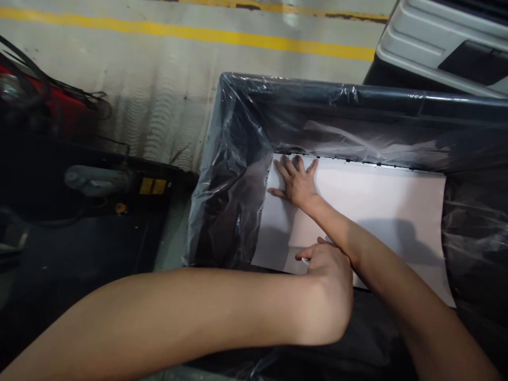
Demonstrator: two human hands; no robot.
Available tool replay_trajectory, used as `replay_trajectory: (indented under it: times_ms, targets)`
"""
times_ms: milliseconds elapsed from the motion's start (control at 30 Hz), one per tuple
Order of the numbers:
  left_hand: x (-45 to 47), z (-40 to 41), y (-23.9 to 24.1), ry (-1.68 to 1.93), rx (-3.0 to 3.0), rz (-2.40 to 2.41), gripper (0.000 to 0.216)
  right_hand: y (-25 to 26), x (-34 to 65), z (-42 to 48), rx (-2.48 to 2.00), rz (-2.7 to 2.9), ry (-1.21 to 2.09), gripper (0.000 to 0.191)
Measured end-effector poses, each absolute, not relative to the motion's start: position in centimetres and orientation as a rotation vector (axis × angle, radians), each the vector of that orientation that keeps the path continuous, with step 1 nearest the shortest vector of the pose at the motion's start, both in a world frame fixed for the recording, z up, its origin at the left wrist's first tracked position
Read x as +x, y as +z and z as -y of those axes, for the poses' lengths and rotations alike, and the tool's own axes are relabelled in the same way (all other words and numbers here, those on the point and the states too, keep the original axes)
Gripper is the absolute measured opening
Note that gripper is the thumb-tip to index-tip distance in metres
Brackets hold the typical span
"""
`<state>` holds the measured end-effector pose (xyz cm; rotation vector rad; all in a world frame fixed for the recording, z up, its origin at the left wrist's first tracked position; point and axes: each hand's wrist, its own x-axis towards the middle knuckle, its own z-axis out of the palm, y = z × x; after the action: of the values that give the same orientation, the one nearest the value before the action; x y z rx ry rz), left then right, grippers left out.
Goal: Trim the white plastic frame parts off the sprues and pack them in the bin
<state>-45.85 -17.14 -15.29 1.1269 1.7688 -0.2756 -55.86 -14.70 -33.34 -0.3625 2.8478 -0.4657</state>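
Observation:
A large white sheet (377, 211) lies flat inside a big box lined with black plastic film (234, 174). My right hand (297, 182) reaches across to the sheet's far left corner and rests there palm down, fingers spread, pressing the sheet. My left hand (327, 264) is at the sheet's near edge, fingers curled and pinched on that edge. My left forearm crosses the bottom of the view from the left, under my right forearm.
The box's plastic-covered rim (357, 92) runs along the back. A pale concrete floor with a yellow line (190, 33) lies beyond it. Dark machinery with cables (79, 174) stands to the left, and a grey moulded part (436, 42) is at the top right.

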Motion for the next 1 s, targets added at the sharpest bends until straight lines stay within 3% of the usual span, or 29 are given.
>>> replay_trajectory:
  times_ms: [333, 533, 700, 1000]
  targets:
    - [-46.1, 17.1, -15.1, -0.271, 1.169, -1.696, 0.059, -31.6, -52.7, 13.3, -0.474, -2.896, -0.393, 0.082]
    - [-45.2, 17.2, -15.8, -0.132, 1.030, -1.844, 0.056, -32.9, -49.5, 9.9, -0.096, -2.913, -0.289, 0.080]
    - [-45.0, 17.6, -16.2, -0.157, 1.059, -1.858, 0.047, -33.6, -50.2, 9.6, -0.064, -2.874, -0.254, 0.083]
    - [-45.2, 17.6, -15.8, -0.156, 1.080, -1.858, 0.055, -34.0, -50.5, 9.7, -0.068, -2.884, -0.252, 0.084]
